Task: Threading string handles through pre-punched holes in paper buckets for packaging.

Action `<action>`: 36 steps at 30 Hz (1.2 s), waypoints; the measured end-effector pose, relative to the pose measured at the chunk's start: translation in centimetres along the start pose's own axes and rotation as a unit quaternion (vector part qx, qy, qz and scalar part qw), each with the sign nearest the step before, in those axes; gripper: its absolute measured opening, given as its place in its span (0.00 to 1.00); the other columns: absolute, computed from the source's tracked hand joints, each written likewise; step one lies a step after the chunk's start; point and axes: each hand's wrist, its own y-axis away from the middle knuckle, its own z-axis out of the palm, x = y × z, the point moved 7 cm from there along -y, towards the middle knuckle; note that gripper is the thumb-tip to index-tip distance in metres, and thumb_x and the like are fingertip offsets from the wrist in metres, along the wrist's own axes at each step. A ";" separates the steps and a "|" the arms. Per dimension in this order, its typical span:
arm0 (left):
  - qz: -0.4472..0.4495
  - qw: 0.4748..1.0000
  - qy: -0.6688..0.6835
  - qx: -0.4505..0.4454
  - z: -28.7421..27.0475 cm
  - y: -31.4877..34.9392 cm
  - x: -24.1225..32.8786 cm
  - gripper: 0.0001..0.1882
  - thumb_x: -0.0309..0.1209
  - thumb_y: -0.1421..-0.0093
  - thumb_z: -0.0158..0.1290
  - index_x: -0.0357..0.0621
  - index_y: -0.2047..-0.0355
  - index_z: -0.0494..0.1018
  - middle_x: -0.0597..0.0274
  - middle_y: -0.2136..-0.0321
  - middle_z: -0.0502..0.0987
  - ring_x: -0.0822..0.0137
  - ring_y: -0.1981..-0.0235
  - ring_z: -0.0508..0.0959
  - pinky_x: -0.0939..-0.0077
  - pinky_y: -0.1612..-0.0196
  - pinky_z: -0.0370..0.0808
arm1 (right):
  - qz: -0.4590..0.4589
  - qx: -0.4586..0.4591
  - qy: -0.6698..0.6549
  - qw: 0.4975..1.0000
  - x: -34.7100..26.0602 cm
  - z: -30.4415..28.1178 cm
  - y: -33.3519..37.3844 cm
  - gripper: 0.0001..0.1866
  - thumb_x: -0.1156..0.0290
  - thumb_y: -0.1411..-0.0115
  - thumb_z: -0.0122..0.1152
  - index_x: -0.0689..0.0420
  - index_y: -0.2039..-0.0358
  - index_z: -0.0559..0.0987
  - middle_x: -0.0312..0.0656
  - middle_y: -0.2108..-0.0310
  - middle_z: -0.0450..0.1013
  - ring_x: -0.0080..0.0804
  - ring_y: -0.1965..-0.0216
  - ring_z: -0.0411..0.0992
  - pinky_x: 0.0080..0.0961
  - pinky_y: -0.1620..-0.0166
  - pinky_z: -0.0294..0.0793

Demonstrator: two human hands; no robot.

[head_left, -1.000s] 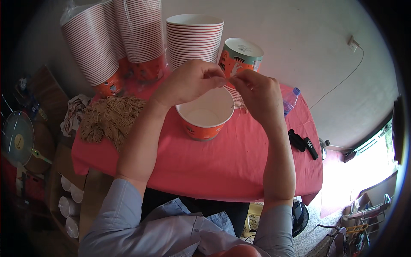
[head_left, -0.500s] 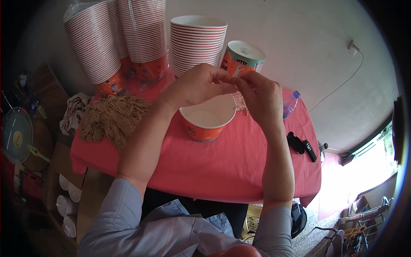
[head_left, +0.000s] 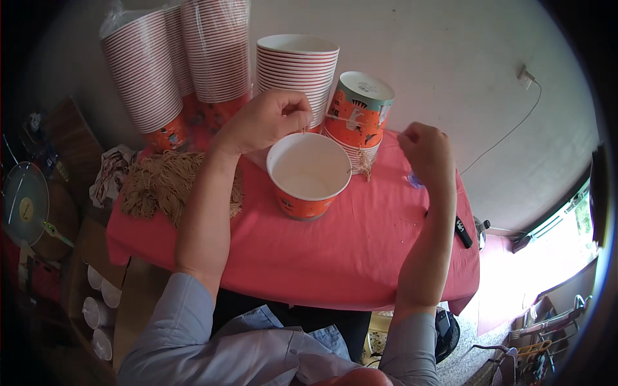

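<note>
An orange paper bucket (head_left: 301,204) with a white inside stands upright on the table before me, its mouth toward me. My left hand (head_left: 273,119) is closed in a pinch just above its far left rim, on a thin pale string (head_left: 341,118). That string appears to run to the right, across the front of an upside-down stack of orange buckets (head_left: 356,122), toward my right hand (head_left: 427,149). My right hand is raised off to the right, fingers pinched together at the string's other end. A short bit of cord shows at the bucket's right rim.
A heap of tan strings (head_left: 170,180) lies left on the red tablecloth (head_left: 335,257). Tall bagged bucket stacks (head_left: 145,77) and an unwrapped stack (head_left: 297,64) stand behind. A black object (head_left: 463,233) lies near the right edge, a bottle (head_left: 415,181) behind my right wrist.
My hands were together above the bucket's right side; they have moved apart, left hand leftward, right hand rightward and down. The string now stretches between them. The bucket's mouth shows in full.
</note>
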 end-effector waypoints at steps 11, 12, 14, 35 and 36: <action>-0.012 0.973 -0.225 -0.057 2.5 0.5 0.5 0.12 0.34 0.33 0.61 0.36 0.62 0.82 0.54 0.71 0.84 0.65 0.69 0.82 0.67 0.63 0.77 | -0.006 -0.077 0.020 0.997 -1.2 -1.8 2.0 0.17 0.68 0.45 0.74 0.58 0.55 0.86 0.48 0.60 0.84 0.46 0.58 0.83 0.41 0.52 0.80; -0.007 0.971 -0.229 -0.060 2.6 0.7 0.9 0.12 0.35 0.33 0.61 0.36 0.61 0.82 0.54 0.70 0.84 0.64 0.69 0.82 0.67 0.63 0.77 | -0.108 0.000 -0.039 0.993 -3.5 -2.5 2.4 0.23 0.69 0.45 0.75 0.57 0.48 0.84 0.48 0.53 0.84 0.45 0.52 0.83 0.39 0.47 0.80; 0.004 0.971 -0.229 -0.069 3.1 0.6 1.8 0.12 0.35 0.33 0.61 0.36 0.60 0.83 0.53 0.69 0.85 0.64 0.69 0.82 0.67 0.62 0.77 | -0.151 -0.029 -0.209 0.966 -6.6 -2.2 2.9 0.33 0.71 0.45 0.77 0.56 0.38 0.78 0.48 0.43 0.80 0.45 0.43 0.79 0.38 0.40 0.78; -0.040 0.990 -0.088 -0.105 3.0 0.4 0.3 0.12 0.34 0.30 0.61 0.35 0.56 0.82 0.66 0.67 0.84 0.78 0.65 0.80 0.78 0.60 0.78 | -0.186 -0.067 -0.216 0.956 -9.3 3.9 3.3 0.10 0.73 0.39 0.71 0.56 0.56 0.87 0.47 0.67 0.84 0.41 0.65 0.85 0.36 0.60 0.84; -0.046 0.990 -0.095 -0.098 2.9 0.4 0.2 0.12 0.33 0.30 0.61 0.35 0.56 0.82 0.65 0.67 0.85 0.78 0.65 0.80 0.77 0.59 0.78 | -0.181 -0.075 -0.205 0.959 -9.2 4.1 3.3 0.10 0.72 0.39 0.72 0.56 0.56 0.87 0.47 0.67 0.84 0.42 0.66 0.85 0.36 0.60 0.84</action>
